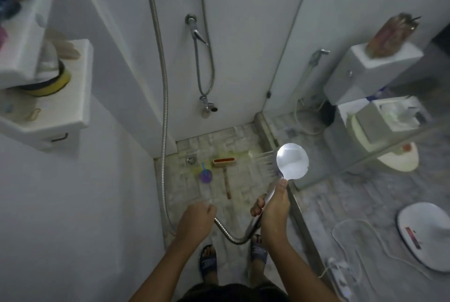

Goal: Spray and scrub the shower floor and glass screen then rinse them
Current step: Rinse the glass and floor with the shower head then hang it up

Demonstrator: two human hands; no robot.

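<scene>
My right hand grips the handle of a chrome shower head. Water sprays from it to the left, onto the stone-tiled shower floor. Its metal hose loops below both hands and runs up the left wall. My left hand hovers over the floor with curled fingers; I cannot tell whether it touches the hose. A scrub brush with a long wooden handle lies on the floor beside the drain. The glass screen stands to the right.
A small purple scoop lies near the drain. A wall tap and a second hose hang on the back wall. White shelves jut out at left. Behind the glass are a toilet and a white basin. My sandalled feet stand below.
</scene>
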